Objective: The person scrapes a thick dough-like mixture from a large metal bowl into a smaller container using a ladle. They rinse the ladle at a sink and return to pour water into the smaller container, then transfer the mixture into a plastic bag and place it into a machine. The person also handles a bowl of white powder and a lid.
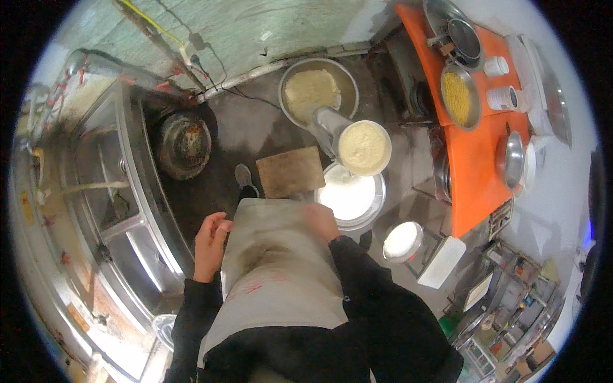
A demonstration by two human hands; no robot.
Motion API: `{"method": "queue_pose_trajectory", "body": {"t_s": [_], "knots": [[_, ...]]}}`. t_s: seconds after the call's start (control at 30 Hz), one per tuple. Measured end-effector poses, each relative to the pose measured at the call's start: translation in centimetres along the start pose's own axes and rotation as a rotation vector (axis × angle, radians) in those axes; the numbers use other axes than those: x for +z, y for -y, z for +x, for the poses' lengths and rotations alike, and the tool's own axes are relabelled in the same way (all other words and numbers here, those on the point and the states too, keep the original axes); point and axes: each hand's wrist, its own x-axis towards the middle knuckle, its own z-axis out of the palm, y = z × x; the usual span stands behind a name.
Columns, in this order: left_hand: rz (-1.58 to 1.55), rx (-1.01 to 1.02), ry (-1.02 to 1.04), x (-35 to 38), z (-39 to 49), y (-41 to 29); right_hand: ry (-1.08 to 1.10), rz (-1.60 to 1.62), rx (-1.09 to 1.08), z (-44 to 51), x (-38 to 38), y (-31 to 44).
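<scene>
My left hand (pixel 210 244) hangs at the left side of the light apron (pixel 282 268), fingers loosely curled, with nothing in it. At the apron's right side is my right hand (pixel 322 221), blurred, so its fingers and any hold on the cloth cannot be made out. Just beyond it stands a wide metal basin (pixel 381 198) holding something white. A round container of pale yellow, crumbly or mushy material (pixel 362 144) sits above that basin, beside a metal cylinder (pixel 330 123). Farther off, a large metal bowl (pixel 353 81) holds a pale tan mass. A wooden board (pixel 291 172) lies ahead of the apron.
On the left are a metal-framed cabinet (pixel 153 182) and a dirty round pan (pixel 185 146). An orange-covered table (pixel 479 191) at right bears a bowl of yellow food (pixel 457 97) and other bowls. A smaller container of white material (pixel 403 241) stands near a white stool (pixel 442 262). Cables hang by the wall.
</scene>
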Motion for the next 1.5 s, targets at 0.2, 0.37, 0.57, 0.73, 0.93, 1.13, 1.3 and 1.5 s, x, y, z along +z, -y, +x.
{"method": "queue_pose_trajectory", "body": {"t_s": [0.2,0.37,0.57,0.73,0.93,1.13,1.3,1.5], "knots": [[0.192,0.111,0.304,-1.4,9.7,-0.6,-0.227,0.158,0.233,-1.5,0.5,1.6],[0.351,0.098,0.377,-3.2,17.9,-3.6,-0.346,0.251,0.412,-2.7,4.2,4.8],[0.359,0.006,0.363,-4.6,24.7,-6.6,-0.300,0.634,0.587,-4.5,9.2,8.2],[0.302,0.166,0.490,-1.0,22.9,-7.0,-0.507,0.509,0.539,-4.8,9.0,7.8],[0.422,0.331,0.650,3.5,18.2,-2.8,-0.653,0.496,0.469,-4.5,8.6,2.9],[0.439,0.484,0.430,-0.5,13.8,0.1,-0.160,1.110,0.464,0.4,3.8,6.9],[0.155,0.184,-0.038,-3.7,4.6,1.5,0.244,1.685,0.720,3.8,8.9,1.4],[0.066,0.146,-0.353,-2.1,-12.7,5.5,0.828,1.186,0.619,6.6,8.4,10.3]]}}
